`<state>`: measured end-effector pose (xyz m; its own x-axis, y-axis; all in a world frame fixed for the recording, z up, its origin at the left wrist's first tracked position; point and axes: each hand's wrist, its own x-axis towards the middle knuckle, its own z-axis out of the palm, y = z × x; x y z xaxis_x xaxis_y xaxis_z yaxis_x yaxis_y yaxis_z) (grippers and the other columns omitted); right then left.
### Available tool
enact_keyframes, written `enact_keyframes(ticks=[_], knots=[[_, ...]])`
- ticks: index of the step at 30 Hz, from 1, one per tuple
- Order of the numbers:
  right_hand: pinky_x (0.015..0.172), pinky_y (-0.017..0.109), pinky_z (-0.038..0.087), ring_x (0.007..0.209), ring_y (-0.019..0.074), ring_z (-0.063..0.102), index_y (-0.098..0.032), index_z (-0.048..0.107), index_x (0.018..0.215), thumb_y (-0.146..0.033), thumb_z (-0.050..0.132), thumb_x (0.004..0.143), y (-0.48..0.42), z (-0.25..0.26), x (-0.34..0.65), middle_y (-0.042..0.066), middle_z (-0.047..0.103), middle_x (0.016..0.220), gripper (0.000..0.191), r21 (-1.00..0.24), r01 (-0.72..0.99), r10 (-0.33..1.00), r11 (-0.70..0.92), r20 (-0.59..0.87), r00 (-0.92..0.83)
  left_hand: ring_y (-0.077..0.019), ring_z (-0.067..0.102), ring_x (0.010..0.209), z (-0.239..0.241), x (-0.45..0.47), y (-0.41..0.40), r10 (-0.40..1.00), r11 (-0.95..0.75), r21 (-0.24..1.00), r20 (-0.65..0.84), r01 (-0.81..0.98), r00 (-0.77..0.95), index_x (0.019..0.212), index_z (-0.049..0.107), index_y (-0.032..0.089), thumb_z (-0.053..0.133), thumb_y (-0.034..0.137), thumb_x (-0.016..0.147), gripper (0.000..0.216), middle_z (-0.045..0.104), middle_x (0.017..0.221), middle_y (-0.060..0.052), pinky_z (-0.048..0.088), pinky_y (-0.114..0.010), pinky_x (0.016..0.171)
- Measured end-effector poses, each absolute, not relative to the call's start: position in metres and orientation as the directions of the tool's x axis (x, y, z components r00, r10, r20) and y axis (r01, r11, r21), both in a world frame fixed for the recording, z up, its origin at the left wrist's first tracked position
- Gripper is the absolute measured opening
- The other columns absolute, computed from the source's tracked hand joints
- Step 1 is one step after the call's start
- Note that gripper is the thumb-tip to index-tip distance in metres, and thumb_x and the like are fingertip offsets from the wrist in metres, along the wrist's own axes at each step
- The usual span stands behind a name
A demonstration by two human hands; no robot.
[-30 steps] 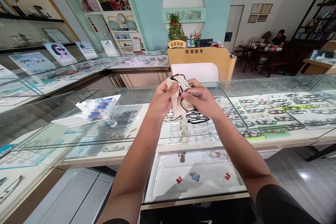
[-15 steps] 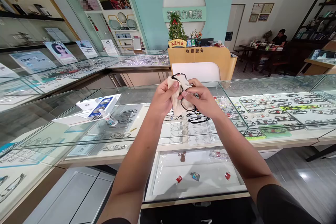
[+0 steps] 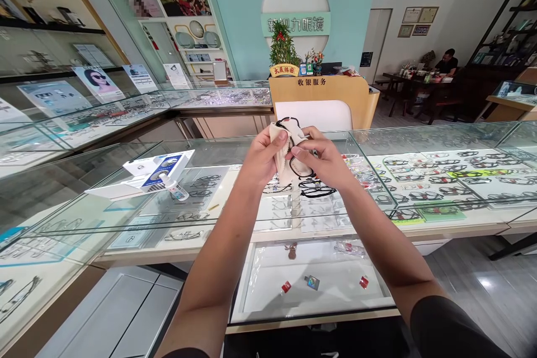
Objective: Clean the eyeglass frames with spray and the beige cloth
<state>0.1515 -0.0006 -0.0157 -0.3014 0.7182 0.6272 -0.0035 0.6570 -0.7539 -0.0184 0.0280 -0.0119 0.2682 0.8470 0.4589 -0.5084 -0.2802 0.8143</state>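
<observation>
Held up above the glass counter, a pair of dark-framed eyeglasses [image 3: 302, 169] is between my two hands. A cream cleaning cloth [image 3: 277, 152] wraps part of the frame and hides one lens. My left hand [image 3: 264, 155] is closed, pinching the cloth around the glasses with the thumb in front. My right hand [image 3: 322, 158] grips the frame near its middle, thumb and fingers pressed together. One dark rim shows below the right fingers, and a temple arm curves above the cloth.
The glass display counter [image 3: 235, 218] holds rows of eyeglasses. On its left stand an open white-and-blue box [image 3: 157, 170] and a small white spray bottle [image 3: 176, 187]. Below me, a pulled-out drawer [image 3: 268, 302] holds small red items. A person [image 3: 448, 61] sits at a far table.
The camera view shifts very slightly. Both hands keep nearly the same hold on the glasses and cloth.
</observation>
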Motion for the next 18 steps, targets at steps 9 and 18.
enact_keyframes(ticks=[9, 18], knots=[[0.094, 0.042, 0.055, 0.116, 0.0262, 0.061, -0.026, 0.085, 0.084, -0.075, 0.071, 0.092, -0.0008, -0.0154, 0.1516, 0.008, 0.058, 0.119, 0.052, -0.756, 0.009, 0.723, 0.655, 0.623, -0.297, -0.0080, 0.048, 0.050, -0.0134, -0.0180, 0.0284, 0.846, -0.283, 0.817, 0.460, -0.503, 0.270, 0.084, 0.066, 0.019, 0.100, 0.052, 0.070, 0.049, 0.055, 0.059, 0.005, 0.045, -0.021, 0.050], [0.089, 0.040, 0.053, 0.112, 0.0249, 0.061, -0.025, 0.085, 0.084, -0.073, 0.071, 0.093, 0.0012, -0.0179, 0.1521, 0.008, 0.058, 0.117, 0.051, -0.742, 0.008, 0.710, 0.670, 0.638, -0.297, -0.0071, 0.049, 0.050, -0.0106, -0.0175, 0.0269, 0.846, -0.279, 0.816, 0.458, -0.506, 0.272, 0.083, 0.066, 0.018, 0.101, 0.051, 0.067, 0.051, 0.057, 0.061, 0.004, 0.044, -0.021, 0.049]])
